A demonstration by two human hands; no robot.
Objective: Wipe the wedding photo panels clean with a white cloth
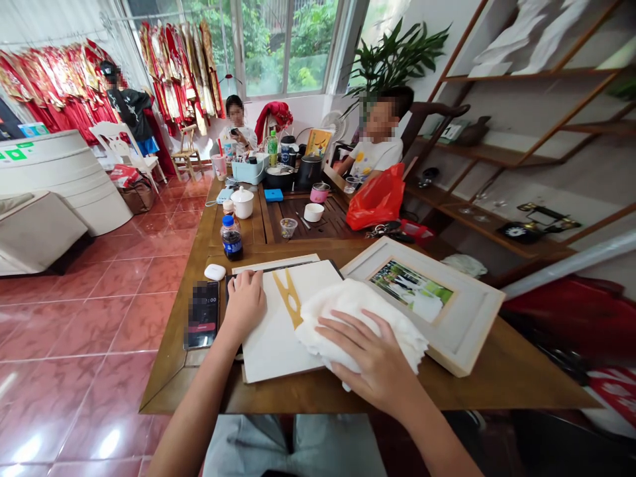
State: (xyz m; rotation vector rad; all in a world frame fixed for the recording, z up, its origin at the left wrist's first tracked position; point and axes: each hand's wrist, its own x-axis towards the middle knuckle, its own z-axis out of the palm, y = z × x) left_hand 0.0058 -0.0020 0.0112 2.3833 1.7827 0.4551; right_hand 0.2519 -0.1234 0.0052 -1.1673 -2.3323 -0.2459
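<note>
A white board (278, 331) lies flat on the wooden table (497, 377) in front of me, with a yellow stand piece (289, 298) on its back. My left hand (243, 303) rests on the board's left edge, fingers curled down against it. My right hand (370, 354) lies flat, fingers spread, on a white cloth (358, 315) bunched over the board's right side. Just right of the cloth sits a pale picture frame (464, 324) with a photo in it.
A phone (202, 315) and a white earbud case (215, 271) lie left of the board. Farther up are a cola bottle (231, 238), a tea tray with cups (308, 215) and a red bag (377, 197). Two people sit at the far end; another stands by the hanging red garments.
</note>
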